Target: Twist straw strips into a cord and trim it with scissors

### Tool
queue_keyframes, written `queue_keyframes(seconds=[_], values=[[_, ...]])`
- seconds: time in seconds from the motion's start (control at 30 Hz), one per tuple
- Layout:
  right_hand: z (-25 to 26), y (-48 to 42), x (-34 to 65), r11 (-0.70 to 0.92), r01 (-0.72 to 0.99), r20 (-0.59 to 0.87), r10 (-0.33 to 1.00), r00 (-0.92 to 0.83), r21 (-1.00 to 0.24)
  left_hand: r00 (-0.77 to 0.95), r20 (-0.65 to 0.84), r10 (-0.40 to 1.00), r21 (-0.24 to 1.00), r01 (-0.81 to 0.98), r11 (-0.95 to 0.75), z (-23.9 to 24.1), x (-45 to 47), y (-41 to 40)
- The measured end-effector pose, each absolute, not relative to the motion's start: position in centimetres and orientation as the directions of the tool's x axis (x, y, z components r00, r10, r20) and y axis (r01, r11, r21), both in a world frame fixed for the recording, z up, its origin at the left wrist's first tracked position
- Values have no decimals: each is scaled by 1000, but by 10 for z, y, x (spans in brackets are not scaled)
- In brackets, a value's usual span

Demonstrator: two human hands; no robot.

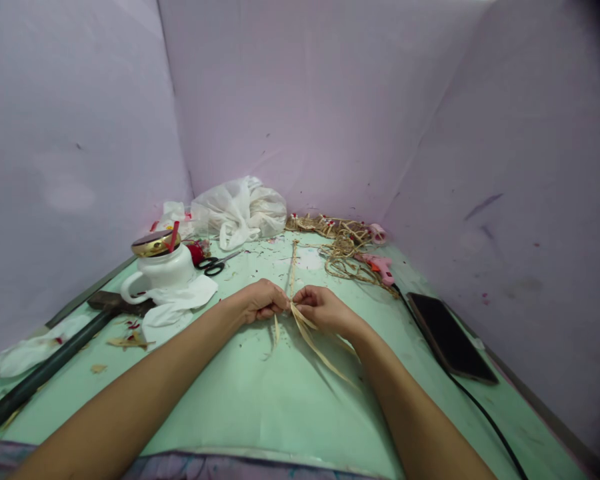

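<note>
Both my hands meet at the middle of the green table [260, 400]. My left hand [260, 301] is closed in a fist round pale straw strips [313, 337]. My right hand [323, 308] pinches the same strips right beside it. The loose ends of the strips fan out toward me over the table. A braided length of the straw [293, 263] runs away from my hands toward the back wall.
A white jug with a gold lid [157, 267] and white cloth [177, 303] sit at left, beside black scissors [215, 265] and a dark rod [45, 370]. A plastic bag [243, 210] and tangled twine [345, 250] lie at the back. A pink glue gun [377, 265] and a phone [450, 337] lie at right.
</note>
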State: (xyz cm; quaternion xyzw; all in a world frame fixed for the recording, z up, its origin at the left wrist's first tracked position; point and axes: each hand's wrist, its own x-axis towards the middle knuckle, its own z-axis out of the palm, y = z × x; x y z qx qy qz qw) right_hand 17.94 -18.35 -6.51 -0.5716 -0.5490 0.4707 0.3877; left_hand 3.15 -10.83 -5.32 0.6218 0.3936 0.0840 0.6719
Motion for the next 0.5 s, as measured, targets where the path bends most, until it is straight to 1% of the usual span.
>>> queue_keyframes(seconds=[0.17,0.3,0.4,0.5], values=[[-61,-187,174,-178,241,-203,976,-81,-954,675,-417,608,904,378,200,-53,31,-109],[-59,-189,175,-191,221,-217,971,-100,-956,668,-416,616,902,389,187,-52,32,-110],[-56,-188,176,-204,237,-236,965,-115,-950,673,-411,614,903,395,171,-51,32,-110],[-55,-187,177,-233,274,-264,961,-83,-933,671,-408,619,900,410,149,-52,32,-108]])
